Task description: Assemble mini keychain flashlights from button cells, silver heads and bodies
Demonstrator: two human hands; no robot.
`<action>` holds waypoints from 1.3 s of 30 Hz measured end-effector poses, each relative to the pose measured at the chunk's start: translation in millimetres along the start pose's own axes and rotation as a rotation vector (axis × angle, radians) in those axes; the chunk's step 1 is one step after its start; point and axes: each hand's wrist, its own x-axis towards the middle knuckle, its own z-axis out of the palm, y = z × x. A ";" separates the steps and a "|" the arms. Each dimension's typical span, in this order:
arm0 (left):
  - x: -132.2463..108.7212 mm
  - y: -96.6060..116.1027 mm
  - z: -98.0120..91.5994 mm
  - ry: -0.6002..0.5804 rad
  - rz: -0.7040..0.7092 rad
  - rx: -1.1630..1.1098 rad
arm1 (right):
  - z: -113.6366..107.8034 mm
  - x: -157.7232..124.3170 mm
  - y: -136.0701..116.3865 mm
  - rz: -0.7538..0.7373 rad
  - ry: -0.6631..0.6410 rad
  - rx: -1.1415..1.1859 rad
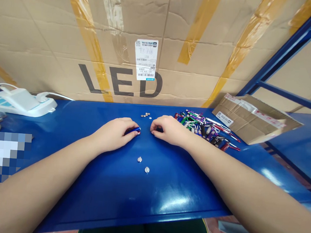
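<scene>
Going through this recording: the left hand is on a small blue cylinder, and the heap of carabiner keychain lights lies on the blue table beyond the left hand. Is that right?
Not quite. The head view shows the heap of carabiner keychain lights beyond the right hand, not the left. The rest stands: the left hand is on the small blue cylinder, on the blue table.

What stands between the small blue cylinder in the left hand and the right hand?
Nothing visible: only a narrow strip of blue table lies between the blue cylinder and right hand. The small metal discs lie beyond, off that line.
</scene>
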 end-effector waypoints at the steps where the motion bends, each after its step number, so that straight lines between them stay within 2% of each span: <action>1: 0.2 1.3 0.7 0.007 0.006 -0.013 | 0.0 -0.4 -1.8 0.021 -0.008 0.031; 4: 0.5 3.7 2.0 0.041 0.022 -0.058 | 0.7 -1.4 -4.2 0.053 -0.014 0.105; 9: -0.7 3.7 1.9 0.098 0.010 -0.129 | 3.2 -2.5 -0.5 -0.026 0.034 0.128; 15: -3.2 5.9 2.4 0.129 0.048 -0.231 | 5.1 -6.5 -3.8 -0.204 0.335 0.291; 17: -3.0 8.4 2.6 0.130 0.078 -0.248 | 6.2 -8.0 -8.4 -0.261 0.388 0.319; 22: -1.5 12.7 3.2 0.117 0.120 -0.255 | 10.2 -9.7 -15.9 -0.360 0.385 0.319; 39: -1.8 13.7 2.2 0.172 0.240 -0.170 | 12.1 -10.6 -15.6 -0.480 0.388 0.209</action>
